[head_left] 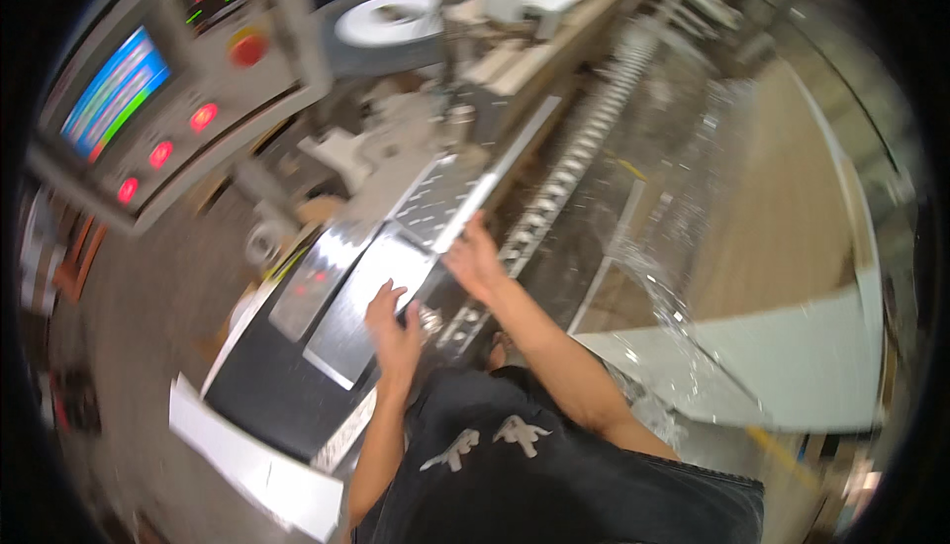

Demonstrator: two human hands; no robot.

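Loosely curled, thumb apart, my left hand (396, 338) gapes over the right edge of the silver plate (351, 321), nothing in its grasp that I can see. Just past that plate's far right corner, my right hand (478, 265) is at the near end of the long white strip (469, 208); blur stops me telling whether it grips. Beyond the plate to the left glows the control panel (188, 79); well to its right lies the wood-toned board (782, 208).
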